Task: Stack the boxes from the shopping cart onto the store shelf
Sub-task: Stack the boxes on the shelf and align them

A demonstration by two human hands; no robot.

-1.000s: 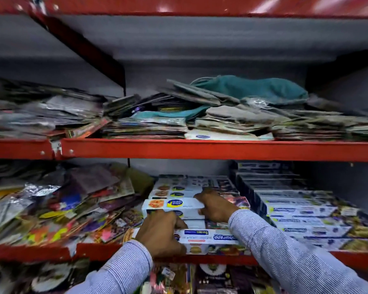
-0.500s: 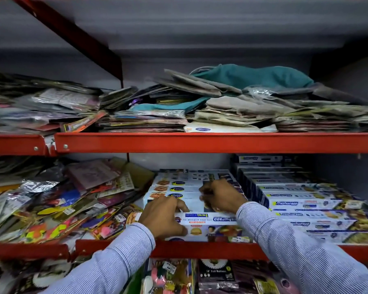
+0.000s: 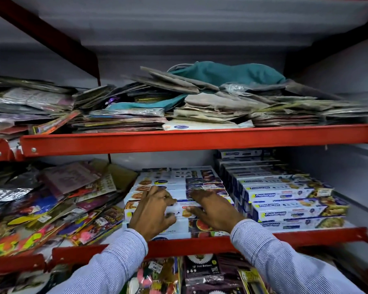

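The middle stack of long white wrap boxes [image 3: 179, 177] lies on the lower red shelf [image 3: 306, 235]. My left hand [image 3: 151, 211] and my right hand [image 3: 212, 211] rest side by side on its front box [image 3: 182, 205]. On each hand, thumb and fingers are curled around that box's edges. Both sleeves are striped light blue. No shopping cart is in view.
A taller stack of blue-and-white Freshwrapp boxes [image 3: 284, 200] stands just right of my hands. Loose colourful packets [image 3: 51, 204] slope down on the left. The upper red shelf [image 3: 179, 139] carries flat packets and a teal cloth [image 3: 227, 71]. Hanging packets [image 3: 200, 270] show below.
Both hands have moved toward the front of the stack and closer together, and the box they hold has settled lower on the stack. The camera has come closer.
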